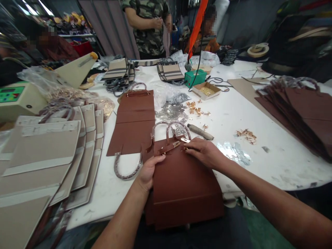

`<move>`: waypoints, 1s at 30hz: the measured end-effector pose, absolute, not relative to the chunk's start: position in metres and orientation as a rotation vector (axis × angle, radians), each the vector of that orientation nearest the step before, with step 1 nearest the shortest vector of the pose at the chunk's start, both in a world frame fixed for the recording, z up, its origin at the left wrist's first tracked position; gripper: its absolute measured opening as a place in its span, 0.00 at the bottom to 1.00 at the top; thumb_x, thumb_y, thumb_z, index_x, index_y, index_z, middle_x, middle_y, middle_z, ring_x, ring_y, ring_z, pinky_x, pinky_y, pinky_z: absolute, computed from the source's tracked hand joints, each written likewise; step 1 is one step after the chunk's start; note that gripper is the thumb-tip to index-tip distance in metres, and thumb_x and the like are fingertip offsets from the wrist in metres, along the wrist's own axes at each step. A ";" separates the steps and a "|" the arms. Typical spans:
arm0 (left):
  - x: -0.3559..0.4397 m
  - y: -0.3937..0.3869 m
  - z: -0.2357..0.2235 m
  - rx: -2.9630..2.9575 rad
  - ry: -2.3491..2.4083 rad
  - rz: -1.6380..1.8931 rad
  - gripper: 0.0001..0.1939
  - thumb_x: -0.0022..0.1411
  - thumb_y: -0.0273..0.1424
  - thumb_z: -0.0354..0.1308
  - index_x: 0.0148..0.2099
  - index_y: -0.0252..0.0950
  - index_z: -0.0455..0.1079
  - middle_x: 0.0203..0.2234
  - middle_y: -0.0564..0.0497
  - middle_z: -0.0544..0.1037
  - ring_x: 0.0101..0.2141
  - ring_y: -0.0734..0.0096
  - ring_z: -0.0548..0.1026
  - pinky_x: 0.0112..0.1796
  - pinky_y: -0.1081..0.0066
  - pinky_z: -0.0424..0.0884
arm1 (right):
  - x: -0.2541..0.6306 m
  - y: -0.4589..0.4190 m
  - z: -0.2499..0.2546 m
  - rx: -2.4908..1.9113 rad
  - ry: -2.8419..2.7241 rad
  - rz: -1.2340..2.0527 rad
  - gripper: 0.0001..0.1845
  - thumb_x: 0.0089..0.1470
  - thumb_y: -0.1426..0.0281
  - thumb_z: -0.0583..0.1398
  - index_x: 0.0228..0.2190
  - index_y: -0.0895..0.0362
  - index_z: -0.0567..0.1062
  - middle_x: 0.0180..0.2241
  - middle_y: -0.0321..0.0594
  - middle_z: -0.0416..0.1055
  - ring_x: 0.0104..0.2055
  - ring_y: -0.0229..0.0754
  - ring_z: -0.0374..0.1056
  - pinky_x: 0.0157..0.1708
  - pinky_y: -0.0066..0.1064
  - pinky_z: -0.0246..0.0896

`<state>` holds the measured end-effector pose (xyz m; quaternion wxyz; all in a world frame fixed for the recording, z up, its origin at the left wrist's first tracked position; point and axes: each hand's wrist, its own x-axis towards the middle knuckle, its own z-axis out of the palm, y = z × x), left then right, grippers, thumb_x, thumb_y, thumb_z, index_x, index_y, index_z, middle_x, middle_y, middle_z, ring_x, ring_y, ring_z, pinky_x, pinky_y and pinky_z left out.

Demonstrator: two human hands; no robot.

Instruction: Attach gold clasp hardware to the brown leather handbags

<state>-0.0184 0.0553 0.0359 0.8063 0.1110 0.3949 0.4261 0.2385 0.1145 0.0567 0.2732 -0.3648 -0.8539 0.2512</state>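
Observation:
A brown bag panel (185,183) lies over the table's front edge and toward my lap, with plastic-wrapped handles (178,125) at its top. My left hand (148,173) is closed on the panel's left edge, its thumb on top near a strap (166,148) tipped with gold metal. My right hand (204,151) pinches the gold plate (185,140) of the other strap at the upper right of the panel. Small gold fittings show just below those fingers. A second brown panel (133,128) lies flat behind, its wrapped handle (127,176) toward me.
Beige panels (49,145) are stacked at left, brown panels (308,110) at right. A wrapped tool handle (200,132), gold fittings (195,109), flat metal plates (171,112) and an open carton (206,90) lie on the white table (272,148). A person (147,27) stands opposite.

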 end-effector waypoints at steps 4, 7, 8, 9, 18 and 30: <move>-0.016 0.056 0.040 0.187 0.855 0.897 0.22 0.61 0.25 0.59 0.57 0.23 0.74 0.40 0.35 0.85 0.39 0.54 0.85 0.45 0.59 0.80 | 0.234 0.120 0.058 -0.980 -2.375 0.650 0.13 0.67 0.69 0.58 0.50 0.49 0.79 0.44 0.42 0.77 0.47 0.47 0.72 0.48 0.38 0.68; -0.016 0.057 0.041 0.172 0.828 0.919 0.22 0.62 0.25 0.58 0.57 0.24 0.74 0.41 0.36 0.85 0.40 0.54 0.85 0.47 0.60 0.79 | 0.230 0.122 0.059 -0.997 -2.496 0.568 0.13 0.67 0.69 0.58 0.50 0.50 0.79 0.44 0.43 0.76 0.45 0.47 0.72 0.46 0.36 0.67; -0.016 0.057 0.041 0.169 0.819 0.922 0.21 0.62 0.25 0.58 0.57 0.24 0.74 0.41 0.36 0.85 0.41 0.54 0.84 0.48 0.59 0.79 | 0.228 0.123 0.059 -1.004 -2.541 0.529 0.13 0.67 0.69 0.58 0.49 0.51 0.79 0.44 0.44 0.76 0.45 0.47 0.73 0.45 0.36 0.67; -0.016 0.057 0.040 0.167 0.810 0.918 0.21 0.63 0.25 0.57 0.57 0.24 0.74 0.41 0.36 0.85 0.41 0.54 0.84 0.48 0.59 0.79 | 0.225 0.124 0.059 -1.007 -2.585 0.490 0.13 0.67 0.69 0.57 0.49 0.52 0.79 0.44 0.45 0.76 0.44 0.47 0.73 0.44 0.36 0.67; -0.015 0.057 0.040 0.138 0.806 0.903 0.21 0.64 0.26 0.55 0.57 0.23 0.73 0.41 0.37 0.85 0.39 0.56 0.85 0.47 0.61 0.80 | 0.223 0.128 0.047 -0.937 -2.578 0.530 0.17 0.66 0.69 0.58 0.54 0.51 0.77 0.45 0.46 0.77 0.45 0.48 0.74 0.45 0.38 0.69; -0.016 0.058 0.035 0.118 0.822 0.894 0.20 0.63 0.26 0.56 0.54 0.23 0.75 0.36 0.37 0.85 0.35 0.56 0.85 0.44 0.60 0.80 | 0.223 0.142 0.063 -0.774 -2.771 0.535 0.18 0.63 0.73 0.57 0.53 0.54 0.78 0.44 0.47 0.77 0.46 0.49 0.74 0.46 0.37 0.67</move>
